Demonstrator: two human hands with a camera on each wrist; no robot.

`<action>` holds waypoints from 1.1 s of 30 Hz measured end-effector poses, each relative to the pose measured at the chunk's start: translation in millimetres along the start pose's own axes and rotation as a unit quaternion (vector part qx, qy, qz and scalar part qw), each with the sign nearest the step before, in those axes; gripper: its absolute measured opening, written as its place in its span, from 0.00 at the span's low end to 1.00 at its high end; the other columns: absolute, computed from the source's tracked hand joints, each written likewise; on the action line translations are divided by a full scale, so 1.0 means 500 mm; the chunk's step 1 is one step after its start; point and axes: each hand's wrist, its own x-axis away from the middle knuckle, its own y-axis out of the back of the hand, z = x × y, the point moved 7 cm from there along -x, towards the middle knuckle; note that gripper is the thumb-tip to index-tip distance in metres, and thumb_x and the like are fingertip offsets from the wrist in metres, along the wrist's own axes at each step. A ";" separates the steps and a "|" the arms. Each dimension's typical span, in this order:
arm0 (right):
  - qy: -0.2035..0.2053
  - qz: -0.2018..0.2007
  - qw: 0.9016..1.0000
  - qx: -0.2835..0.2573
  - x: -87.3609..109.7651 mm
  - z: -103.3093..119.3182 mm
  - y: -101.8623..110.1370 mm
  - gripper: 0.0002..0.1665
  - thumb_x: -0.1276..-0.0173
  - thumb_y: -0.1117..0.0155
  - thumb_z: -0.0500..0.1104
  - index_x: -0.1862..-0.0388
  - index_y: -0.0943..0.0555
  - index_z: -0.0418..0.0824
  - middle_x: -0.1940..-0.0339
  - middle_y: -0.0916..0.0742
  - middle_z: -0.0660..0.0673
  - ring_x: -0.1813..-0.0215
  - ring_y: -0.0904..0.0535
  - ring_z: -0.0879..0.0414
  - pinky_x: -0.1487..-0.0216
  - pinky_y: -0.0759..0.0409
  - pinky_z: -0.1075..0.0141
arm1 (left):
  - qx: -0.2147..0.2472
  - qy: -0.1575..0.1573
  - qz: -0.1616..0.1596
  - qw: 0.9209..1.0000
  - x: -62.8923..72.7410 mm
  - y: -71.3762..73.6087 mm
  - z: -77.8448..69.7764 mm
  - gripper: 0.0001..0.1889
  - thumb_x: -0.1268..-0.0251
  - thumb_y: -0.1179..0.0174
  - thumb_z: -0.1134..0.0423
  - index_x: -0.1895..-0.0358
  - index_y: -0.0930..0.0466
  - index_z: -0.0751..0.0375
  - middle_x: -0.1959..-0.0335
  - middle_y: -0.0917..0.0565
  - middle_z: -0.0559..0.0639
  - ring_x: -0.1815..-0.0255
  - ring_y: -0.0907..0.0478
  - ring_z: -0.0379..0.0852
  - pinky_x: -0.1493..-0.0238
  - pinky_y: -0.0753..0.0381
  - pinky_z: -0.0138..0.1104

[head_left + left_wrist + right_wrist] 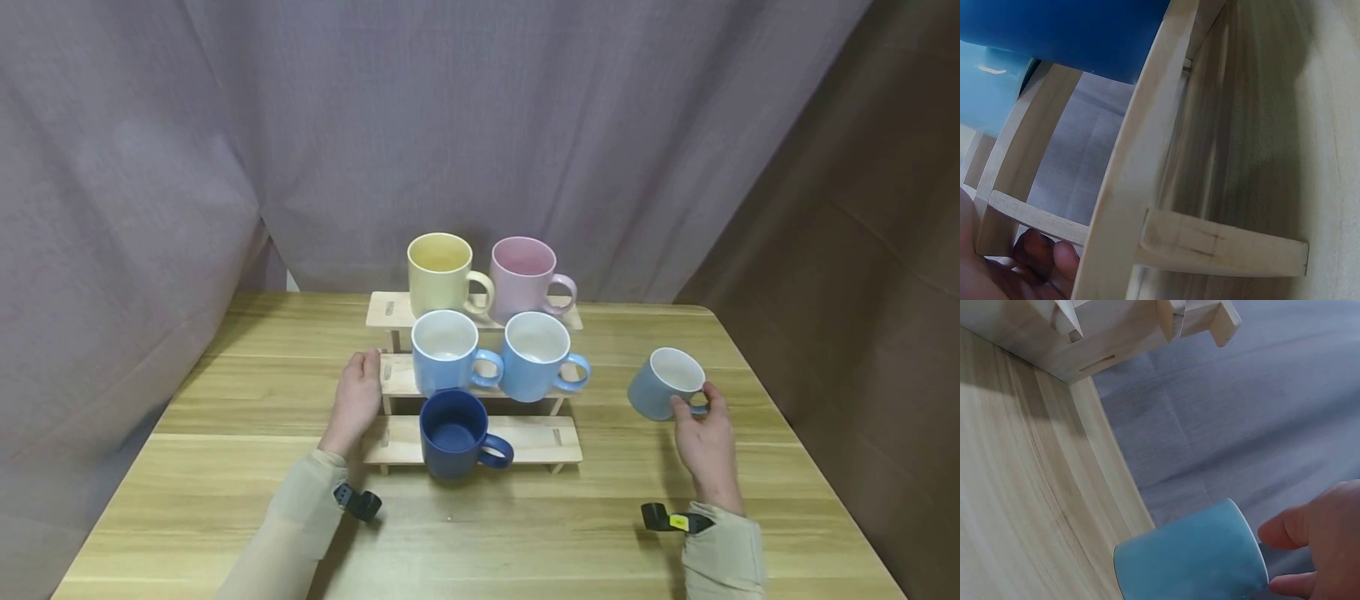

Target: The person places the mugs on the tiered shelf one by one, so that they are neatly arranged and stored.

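My left hand (357, 398) holds the left side of a three-tier wooden rack (531, 439); in the left wrist view its fingers (1038, 250) curl by a shelf support. On the right, my right hand (707, 437) grips a grey-blue mug (651, 390) with a white inside at its handle side. Whether this mug touches the table, I cannot tell. A dark blue mug (448, 446) stands on the lowest tier. Two light blue mugs, a left one (442, 367) and a right one (528, 371), occupy the middle tier. Up top are a yellow mug (435, 287) and a pink mug (516, 292).
The rack stands on a wood-grain table (510, 542), towards its back. Behind the table hangs a grey curtain (480, 125), and a brown one (862, 292) borders the right side. All handles on the rack point right.
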 end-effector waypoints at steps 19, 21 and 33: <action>0.021 -0.014 0.999 0.042 -0.010 -0.004 0.009 0.40 0.25 0.50 0.48 0.25 0.50 0.29 0.36 0.33 0.20 0.35 0.41 0.26 0.39 0.42 0.34 | 0.012 0.004 0.003 1.000 0.001 0.000 -0.001 0.26 0.20 0.68 0.47 0.51 0.28 0.68 0.69 0.32 0.55 0.68 0.33 0.50 0.67 0.30 0.39; 0.016 -0.010 0.999 0.044 -0.009 -0.003 0.010 0.40 0.25 0.51 0.49 0.25 0.50 0.29 0.34 0.35 0.21 0.34 0.45 0.26 0.39 0.43 0.33 | 0.011 0.004 0.002 1.000 0.002 0.001 -0.003 0.27 0.20 0.68 0.47 0.51 0.28 0.68 0.69 0.31 0.55 0.68 0.33 0.51 0.66 0.29 0.39; 0.022 -0.016 0.998 0.055 0.008 0.002 0.017 0.37 0.24 0.52 0.50 0.28 0.46 0.26 0.30 0.35 0.26 0.34 0.46 0.30 0.41 0.41 0.37 | 0.013 0.008 0.007 1.000 0.005 0.000 -0.004 0.25 0.20 0.68 0.48 0.50 0.29 0.67 0.69 0.32 0.56 0.69 0.34 0.51 0.68 0.29 0.40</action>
